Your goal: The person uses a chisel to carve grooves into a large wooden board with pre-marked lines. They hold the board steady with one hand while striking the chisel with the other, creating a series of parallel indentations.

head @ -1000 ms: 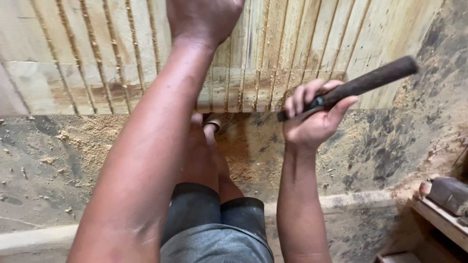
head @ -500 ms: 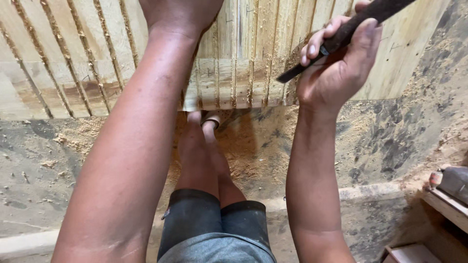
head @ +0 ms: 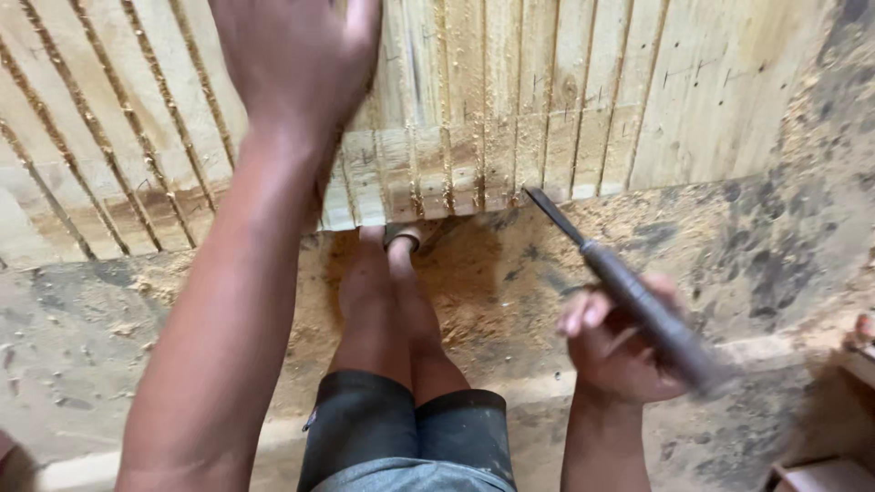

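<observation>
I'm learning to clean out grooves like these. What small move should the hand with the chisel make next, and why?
Probably bring the chisel tip up into the nearest groove at the slotted wooden panel's lower edge. The right hand holds it angled just below that edge, the grooves hold sawdust, and the left hand lies flat on the panel.

Right hand (head: pixel 615 351) gripping chisel (head: pixel 629 296), left hand (head: pixel 296 64) seemingly flat on grooved wooden panel (head: pixel 547 100)

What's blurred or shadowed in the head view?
Head view: the right hand and chisel show motion blur, worst at the handle end; the left hand is close and slightly soft; the grooved wooden panel is sharp and evenly lit; soft shadow under its edge, over the sawdust.
</observation>
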